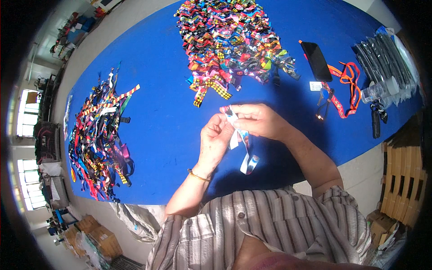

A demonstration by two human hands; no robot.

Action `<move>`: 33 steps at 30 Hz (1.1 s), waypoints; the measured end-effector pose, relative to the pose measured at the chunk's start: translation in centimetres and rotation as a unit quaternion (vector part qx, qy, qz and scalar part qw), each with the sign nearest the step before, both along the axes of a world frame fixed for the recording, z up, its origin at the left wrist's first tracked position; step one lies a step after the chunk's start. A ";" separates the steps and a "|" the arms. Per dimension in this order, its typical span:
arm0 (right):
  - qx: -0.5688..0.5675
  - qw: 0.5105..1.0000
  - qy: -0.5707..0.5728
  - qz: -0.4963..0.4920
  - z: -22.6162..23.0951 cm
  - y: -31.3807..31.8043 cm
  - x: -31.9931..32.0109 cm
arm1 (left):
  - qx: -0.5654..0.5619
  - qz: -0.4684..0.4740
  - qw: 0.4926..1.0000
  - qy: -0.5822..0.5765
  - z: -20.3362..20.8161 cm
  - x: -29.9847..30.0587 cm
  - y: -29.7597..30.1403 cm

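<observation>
Both my hands meet in front of my chest above the blue table [166, 148]. Between them is a light-coloured printed ribbon strap [245, 157], its loose end hanging down and curling. My left hand [216, 135] pinches the strap from the left, thumb uppermost. From the right, my right hand [261, 120] grips the strap's upper part between thumb and fingers. Beyond my hands lies a big pile of folded, many-coloured patterned straps [229, 45] in rows. A looser heap of straps [101, 139] spreads over the table's left side.
Toward the right lie a black phone [316, 61], a red-orange lanyard [350, 90] and a small white label [315, 86]. A stack of dark plastic-wrapped packs [382, 58] sits at the right edge with a clear roll [380, 90]. Cardboard boxes [102, 238] stand on the floor lower left.
</observation>
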State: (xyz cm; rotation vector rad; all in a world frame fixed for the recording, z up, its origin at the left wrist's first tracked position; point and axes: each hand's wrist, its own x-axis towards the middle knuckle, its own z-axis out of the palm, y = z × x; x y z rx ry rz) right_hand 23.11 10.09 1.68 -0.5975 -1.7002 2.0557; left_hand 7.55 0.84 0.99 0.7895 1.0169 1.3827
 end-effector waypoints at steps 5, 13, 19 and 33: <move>0.051 0.999 -0.013 -0.006 -1.1 -0.1 -0.1 | -0.036 0.008 0.999 0.016 -1.5 -0.3 -0.2; -0.006 0.998 -0.042 0.049 -0.4 1.3 -0.1 | -0.046 -0.073 0.996 0.000 -1.3 -1.8 0.5; 0.042 0.996 -0.069 0.040 -0.6 1.0 0.2 | -0.038 -0.066 0.997 0.028 -1.8 -1.2 0.6; 0.069 0.994 -0.047 -0.070 -0.1 0.9 0.0 | -0.050 -0.042 0.998 0.013 -1.2 -0.8 0.2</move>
